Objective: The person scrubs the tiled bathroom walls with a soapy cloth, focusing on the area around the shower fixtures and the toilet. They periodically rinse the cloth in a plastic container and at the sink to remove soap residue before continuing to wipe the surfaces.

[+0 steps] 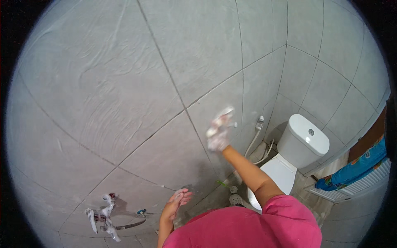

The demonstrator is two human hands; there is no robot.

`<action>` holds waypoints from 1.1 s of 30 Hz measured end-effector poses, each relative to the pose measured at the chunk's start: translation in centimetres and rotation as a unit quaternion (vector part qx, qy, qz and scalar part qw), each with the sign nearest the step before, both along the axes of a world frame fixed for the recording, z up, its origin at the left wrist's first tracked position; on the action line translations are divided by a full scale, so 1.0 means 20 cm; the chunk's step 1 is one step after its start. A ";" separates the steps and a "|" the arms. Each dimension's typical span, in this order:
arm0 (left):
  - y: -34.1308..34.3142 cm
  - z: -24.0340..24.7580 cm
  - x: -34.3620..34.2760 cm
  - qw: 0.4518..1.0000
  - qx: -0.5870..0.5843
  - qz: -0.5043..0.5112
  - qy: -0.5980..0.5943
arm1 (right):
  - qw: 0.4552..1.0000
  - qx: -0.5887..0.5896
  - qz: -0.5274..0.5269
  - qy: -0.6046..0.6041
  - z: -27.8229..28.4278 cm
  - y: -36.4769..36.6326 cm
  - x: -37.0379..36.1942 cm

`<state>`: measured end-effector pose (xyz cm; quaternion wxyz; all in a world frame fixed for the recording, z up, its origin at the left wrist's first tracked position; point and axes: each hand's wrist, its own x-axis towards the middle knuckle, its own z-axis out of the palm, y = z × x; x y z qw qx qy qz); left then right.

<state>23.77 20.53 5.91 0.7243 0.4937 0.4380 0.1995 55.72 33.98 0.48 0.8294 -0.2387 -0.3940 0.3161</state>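
My right hand (218, 141) is stretched out toward the grey tiled wall (206, 99). Thick white suds cover its fingers, which are curled round a foamy thing (226, 113) whose kind the suds and blur hide. Lower down, my left hand (178, 202) hangs near the wall with its fingers extended and a little foam on it; it holds nothing. Smeared, soapy streaks run over the wall's upper left. At the lower left a wall tap (106, 215) is coated in foam.
A white toilet (285, 173) stands to the right, with a hand sprayer (259, 120) and its hose on the wall beside it. A blue patterned cloth (355, 165) hangs at the far right. A floor drain (235, 200) lies near my body. A blue-handled valve (142, 211) is beside the tap.
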 end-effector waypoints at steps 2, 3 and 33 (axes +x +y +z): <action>0.04 0.00 0.06 1.000 0.000 -0.006 -0.005 | 0.963 0.133 0.121 0.203 -0.07 0.19 0.39; 0.05 0.00 0.09 1.000 0.001 -0.013 -0.007 | 0.947 0.246 0.113 0.175 -0.06 0.26 0.59; 0.35 0.09 0.90 0.982 0.070 -0.176 -0.021 | 0.646 0.162 -0.490 -0.563 1.35 0.12 0.56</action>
